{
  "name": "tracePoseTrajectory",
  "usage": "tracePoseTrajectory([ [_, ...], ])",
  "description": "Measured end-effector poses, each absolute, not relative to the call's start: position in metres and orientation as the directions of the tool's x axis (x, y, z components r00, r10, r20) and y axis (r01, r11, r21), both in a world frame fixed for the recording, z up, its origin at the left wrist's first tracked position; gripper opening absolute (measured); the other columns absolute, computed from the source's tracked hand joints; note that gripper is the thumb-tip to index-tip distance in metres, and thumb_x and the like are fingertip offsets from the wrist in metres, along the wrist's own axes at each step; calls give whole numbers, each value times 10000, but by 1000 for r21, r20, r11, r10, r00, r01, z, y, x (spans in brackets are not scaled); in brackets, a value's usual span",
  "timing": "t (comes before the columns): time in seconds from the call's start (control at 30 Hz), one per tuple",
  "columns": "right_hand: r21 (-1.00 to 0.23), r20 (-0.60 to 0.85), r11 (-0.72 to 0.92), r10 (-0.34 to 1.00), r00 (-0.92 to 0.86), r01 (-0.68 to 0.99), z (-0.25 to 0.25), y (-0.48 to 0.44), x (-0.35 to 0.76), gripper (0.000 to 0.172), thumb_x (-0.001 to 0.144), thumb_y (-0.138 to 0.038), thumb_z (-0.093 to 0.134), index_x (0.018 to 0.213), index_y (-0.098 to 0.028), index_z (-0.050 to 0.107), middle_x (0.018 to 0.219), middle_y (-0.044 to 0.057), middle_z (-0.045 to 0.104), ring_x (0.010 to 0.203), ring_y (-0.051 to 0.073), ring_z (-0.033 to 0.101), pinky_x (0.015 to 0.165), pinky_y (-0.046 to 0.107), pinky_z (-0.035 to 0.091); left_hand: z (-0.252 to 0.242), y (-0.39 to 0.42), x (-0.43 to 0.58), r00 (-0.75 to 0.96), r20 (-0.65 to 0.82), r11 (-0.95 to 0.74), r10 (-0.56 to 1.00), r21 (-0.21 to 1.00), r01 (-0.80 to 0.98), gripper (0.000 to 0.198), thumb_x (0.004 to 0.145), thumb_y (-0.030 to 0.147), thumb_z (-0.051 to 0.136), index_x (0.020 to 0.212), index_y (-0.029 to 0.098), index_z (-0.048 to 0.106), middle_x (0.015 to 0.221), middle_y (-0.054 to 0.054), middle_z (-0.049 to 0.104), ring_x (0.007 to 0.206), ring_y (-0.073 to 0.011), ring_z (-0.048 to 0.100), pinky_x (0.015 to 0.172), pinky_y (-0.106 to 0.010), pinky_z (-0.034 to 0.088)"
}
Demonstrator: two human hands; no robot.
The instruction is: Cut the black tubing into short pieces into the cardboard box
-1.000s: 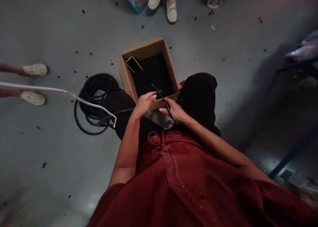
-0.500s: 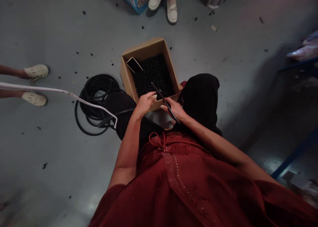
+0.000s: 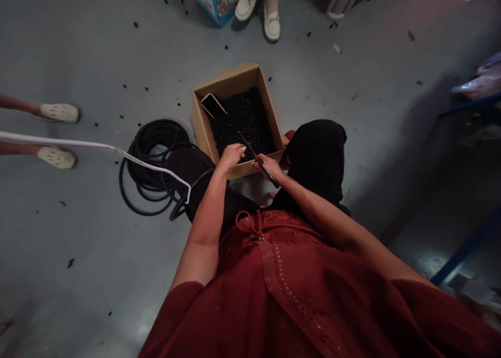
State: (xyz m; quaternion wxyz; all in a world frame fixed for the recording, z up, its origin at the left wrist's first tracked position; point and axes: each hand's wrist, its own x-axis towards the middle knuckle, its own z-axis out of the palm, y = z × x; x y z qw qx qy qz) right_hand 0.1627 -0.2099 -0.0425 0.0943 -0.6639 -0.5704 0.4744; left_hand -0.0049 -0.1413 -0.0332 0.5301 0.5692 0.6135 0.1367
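Note:
My left hand [image 3: 232, 155] is closed, fingers bent, over the near edge of a cardboard box [image 3: 200, 123]. A black hose [image 3: 156, 144] lies coiled on the floor; one length crosses my left knee and passes behind my left wrist towards that hand. The hose in my grip is mostly hidden. My right hand [image 3: 272, 166] is wrapped round a long, thin, dark blade-like tool [image 3: 250, 145], whose tip points up and left over the box. Small black pieces [image 3: 245, 118] fill the box bottom. A dark rectangular object with a pale rim [image 3: 213, 106] leans in its far left corner.
A white cord [image 3: 129, 153] with a bent end hangs across the left side. Another person's pale clogs [image 3: 59, 112] stand at left, white loafers [image 3: 271, 24] at the top beside a blue-edged box [image 3: 217, 6]. Black bits dot the floor. Blue framework [image 3: 465, 248] stands at right.
My left hand has moved slightly right and its wrist has turned. The tool's near end has shifted up and left. The hose near my left knee has moved.

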Motion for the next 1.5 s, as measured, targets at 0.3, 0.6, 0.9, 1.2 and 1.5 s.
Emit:
tracePoseTrajectory([
  [0.3,-654,-558,-412,829,-36,634,-56,-215,159,302,840,-513,570,877,-219,623,812,55,682,832,240,642,736,304,458,-47,-143,-2,204,-542,338,815,730,594,188,842,220,542,711,156,661,605,4,566,533,-109,428,571,-243,321],
  [0.6,-845,-508,-510,860,-52,-159,-33,-212,160,496,709,-538,729,983,-250,432,726,-44,576,612,129,563,599,276,491,-14,-162,2,378,-509,270,773,804,530,565,841,187,552,1394,69,536,784,-21,651,616,-101,509,623,-217,402],
  [0.9,-900,-416,-418,908,-49,-123,-13,-195,166,462,697,-406,735,1014,-245,441,739,-51,583,592,121,568,585,282,499,13,-177,8,378,-393,6,838,700,715,530,897,184,545,1418,93,512,1147,-152,704,1035,-243,648,936,-340,471],
  [1.2,-882,-455,-453,890,-21,-126,3,-189,161,405,732,-305,732,1018,-228,455,626,-70,562,556,122,583,557,259,517,28,-203,1,317,-241,-194,917,426,884,314,983,267,484,1240,181,641,1193,-115,689,1064,-237,652,918,-314,474],
  [1.5,-859,-470,-450,882,-25,245,-1,-220,168,429,846,-547,617,1119,-218,583,832,11,649,679,148,632,612,268,517,18,-182,-9,171,-235,56,957,726,685,315,968,248,487,1175,119,687,973,-92,743,896,-187,671,824,-272,474],
])
